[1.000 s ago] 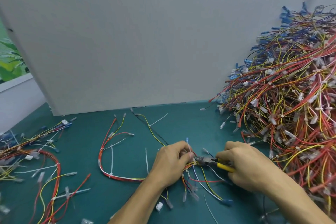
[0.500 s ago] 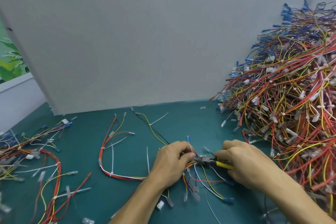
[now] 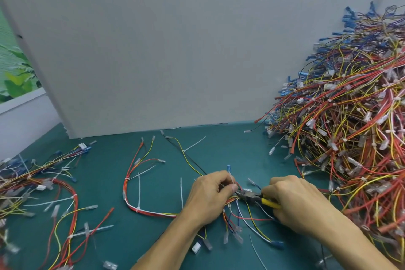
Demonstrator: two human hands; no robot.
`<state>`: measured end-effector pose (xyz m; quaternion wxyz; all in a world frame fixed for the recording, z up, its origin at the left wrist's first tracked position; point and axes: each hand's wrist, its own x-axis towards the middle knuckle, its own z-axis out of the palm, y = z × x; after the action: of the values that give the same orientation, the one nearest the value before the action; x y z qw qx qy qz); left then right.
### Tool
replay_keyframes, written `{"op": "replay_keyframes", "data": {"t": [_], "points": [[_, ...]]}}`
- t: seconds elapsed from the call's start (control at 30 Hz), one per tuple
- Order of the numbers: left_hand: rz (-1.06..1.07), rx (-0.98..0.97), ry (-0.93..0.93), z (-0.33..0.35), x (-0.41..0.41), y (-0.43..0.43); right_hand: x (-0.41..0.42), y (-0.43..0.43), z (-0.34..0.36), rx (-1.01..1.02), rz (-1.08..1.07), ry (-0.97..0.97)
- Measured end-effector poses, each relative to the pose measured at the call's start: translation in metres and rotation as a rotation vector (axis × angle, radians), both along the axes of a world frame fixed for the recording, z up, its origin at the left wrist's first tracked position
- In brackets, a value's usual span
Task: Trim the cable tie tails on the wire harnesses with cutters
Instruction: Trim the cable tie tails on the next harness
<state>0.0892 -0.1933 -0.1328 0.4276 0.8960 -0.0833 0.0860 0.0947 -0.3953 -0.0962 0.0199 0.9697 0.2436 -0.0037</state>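
Pinching firmly, the left hand point(image 3: 208, 197) is holding the red-yellow-white wire harness point(image 3: 153, 211) at lower centre; the right hand point(image 3: 293, 201) is clamping yellow-handled steel cutters point(image 3: 254, 197) at it. Long white cable tie tails point(image 3: 139, 190) are sticking out along it, so most trimming is probably waiting.

No legible text or numbers anywhere; yellow-handled steel cutters point(image 3: 252, 197) show no readable brand. White plastic connector point(image 3: 196, 247): too blurred.

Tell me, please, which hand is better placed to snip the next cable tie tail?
The right hand: it grips the yellow-handled cutters, whose nose sits at the harness. The left hand pinches that harness, so it is occupied.
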Motion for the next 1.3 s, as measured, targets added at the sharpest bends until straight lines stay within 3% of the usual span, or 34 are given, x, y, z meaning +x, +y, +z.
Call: {"op": "replay_keyframes", "data": {"t": [0.23,0.57,0.63,0.77,0.83,1.3], "points": [[0.163,-0.694,0.002,0.037,-0.006,0.015,0.000,-0.006,0.012,0.137,0.002,0.042],[0.095,-0.873,0.203,0.040,-0.047,0.037,0.000,0.024,0.028,0.148,0.096,0.061],[0.109,-0.723,0.165,0.035,-0.046,0.034,-0.001,0.026,0.028,0.108,0.107,0.074],[-0.063,0.063,-0.122,0.022,-0.046,0.037,-0.005,0.022,0.029,0.013,0.121,0.085],[-0.125,0.289,-0.171,0.015,-0.045,0.036,-0.006,0.021,0.030,-0.018,0.121,0.094],[-0.074,0.302,-0.111,0.004,-0.035,0.041,-0.011,0.028,0.034,-0.113,0.115,0.049]]}}
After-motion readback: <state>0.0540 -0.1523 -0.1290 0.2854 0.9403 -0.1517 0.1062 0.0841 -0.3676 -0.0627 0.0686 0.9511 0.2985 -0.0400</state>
